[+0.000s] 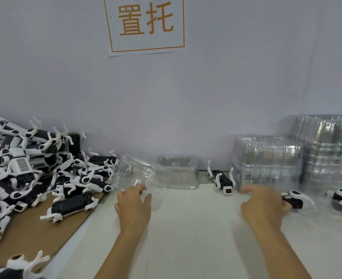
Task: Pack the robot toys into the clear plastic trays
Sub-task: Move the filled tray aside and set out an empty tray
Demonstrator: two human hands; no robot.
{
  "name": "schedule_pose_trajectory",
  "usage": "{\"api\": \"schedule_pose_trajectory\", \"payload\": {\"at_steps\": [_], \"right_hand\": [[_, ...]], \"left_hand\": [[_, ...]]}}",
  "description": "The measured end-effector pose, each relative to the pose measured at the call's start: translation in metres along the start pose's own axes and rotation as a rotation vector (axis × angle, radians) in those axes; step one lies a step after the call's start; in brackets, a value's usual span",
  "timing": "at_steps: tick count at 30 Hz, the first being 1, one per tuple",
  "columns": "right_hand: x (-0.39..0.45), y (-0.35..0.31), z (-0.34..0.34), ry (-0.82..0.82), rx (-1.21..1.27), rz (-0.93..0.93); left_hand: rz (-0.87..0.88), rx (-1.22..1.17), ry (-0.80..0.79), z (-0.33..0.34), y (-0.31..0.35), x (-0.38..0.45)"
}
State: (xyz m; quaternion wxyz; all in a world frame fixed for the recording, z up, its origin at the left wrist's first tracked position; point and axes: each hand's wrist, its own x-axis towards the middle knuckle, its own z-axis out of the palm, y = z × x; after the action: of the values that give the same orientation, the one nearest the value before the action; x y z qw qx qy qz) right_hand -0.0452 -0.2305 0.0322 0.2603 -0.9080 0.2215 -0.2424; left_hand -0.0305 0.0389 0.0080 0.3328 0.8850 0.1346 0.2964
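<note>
While a clear tray [134, 174] is held tilted in the left hand [133, 206] and the blurred right hand [264, 204], loosely curled, hovers by a robot toy [291, 200], little packing is judged done, since a large heap of toys [35, 168] is left unpacked.

Open table [196, 228] between toy pile [35, 170] and tray stacks [266, 162].

toys: black-and-white robot toys [45, 170] heaped at desk's left edge, one [222, 179] by back edge | trays: clear tray [133, 173] tilted, stacks [266, 162] back-right corner
</note>
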Motion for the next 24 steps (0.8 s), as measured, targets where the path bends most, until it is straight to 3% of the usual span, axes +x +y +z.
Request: {"api": "schedule_pose_trajectory", "payload": {"at_steps": [4,7,9,11,13,15,18,21,24], "right_hand": [[0.012,0.014,-0.004,0.046,0.030,0.113],[0.011,0.009,-0.003,0.081,-0.011,0.095],[0.006,-0.001,0.000,0.169,0.048,-0.034],[-0.002,-0.015,0.004,0.199,0.257,-0.268],[-0.015,-0.032,0.009,0.053,0.516,-0.450],[-0.031,-0.047,0.016,-0.123,0.676,-0.491],[-0.051,-0.062,0.027,-0.361,0.869,-0.365],[-0.052,-0.062,0.025,-0.376,1.048,-0.182],[-0.040,-0.049,0.018,-0.434,1.146,-0.041]], "left_hand": [[0.037,-0.096,0.036,-0.005,0.000,0.002],[0.054,-0.227,0.056,-0.008,0.007,0.004],[0.030,-0.333,0.062,-0.012,0.015,0.004],[0.031,-0.402,0.063,-0.014,0.024,0.004],[0.069,-0.432,0.059,-0.015,0.033,0.000],[0.147,-0.462,0.054,-0.016,0.044,-0.006],[0.315,-0.493,-0.019,-0.016,0.060,-0.017],[0.413,-0.510,-0.167,-0.013,0.070,-0.025],[0.381,-0.547,-0.222,-0.013,0.071,-0.027]]}}
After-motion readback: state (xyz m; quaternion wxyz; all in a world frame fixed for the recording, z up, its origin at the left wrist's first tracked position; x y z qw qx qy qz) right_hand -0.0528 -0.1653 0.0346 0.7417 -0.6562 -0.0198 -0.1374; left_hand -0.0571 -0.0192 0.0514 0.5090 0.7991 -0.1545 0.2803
